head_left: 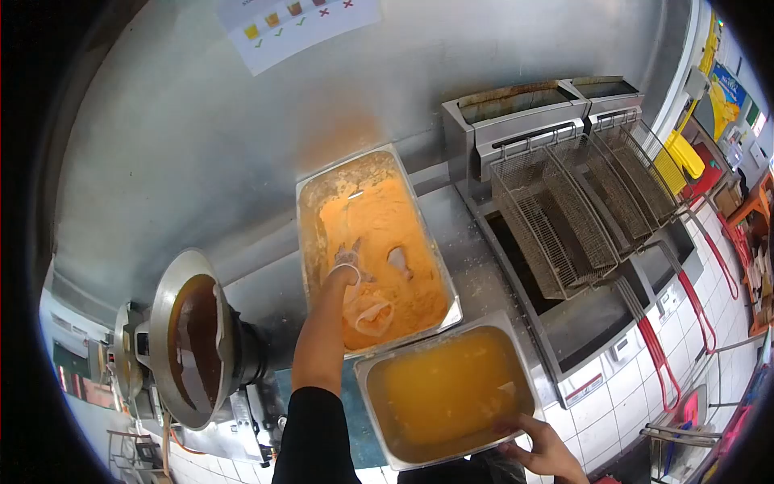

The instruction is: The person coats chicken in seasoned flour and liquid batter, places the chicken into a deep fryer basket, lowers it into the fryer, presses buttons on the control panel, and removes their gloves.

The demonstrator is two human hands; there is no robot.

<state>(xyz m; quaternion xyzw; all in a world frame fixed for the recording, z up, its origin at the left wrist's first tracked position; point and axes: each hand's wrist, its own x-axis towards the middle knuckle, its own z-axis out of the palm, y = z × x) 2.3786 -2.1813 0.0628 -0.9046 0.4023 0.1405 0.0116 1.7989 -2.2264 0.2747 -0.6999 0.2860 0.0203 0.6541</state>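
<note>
Two bare forearms reach over the counter, the left one emerging from a black sleeve. Nearest, the person's right hand is partly curled at the near right corner of a steel tray of yellow liquid, thumb and fingers at the rim; how firmly it grips cannot be told. Just beyond, and close against that tray, a second steel pan holds orange powder. The left hand is down in it, coated with powder, fingers extended and spread; whatever lies beneath the palm is hidden. A pale piece rests in the powder to the right of this hand, apart from it, and a powder-dusted lump sits nearer the person, too coated to identify.

Off to the left stands a wide metal wok containing dark brown liquid. To the right, wire baskets with red handles hang on a steel fryer, one basket beside another. Farthest back, a steel wall carries a white sheet printed with small cups, ticks and crosses.
</note>
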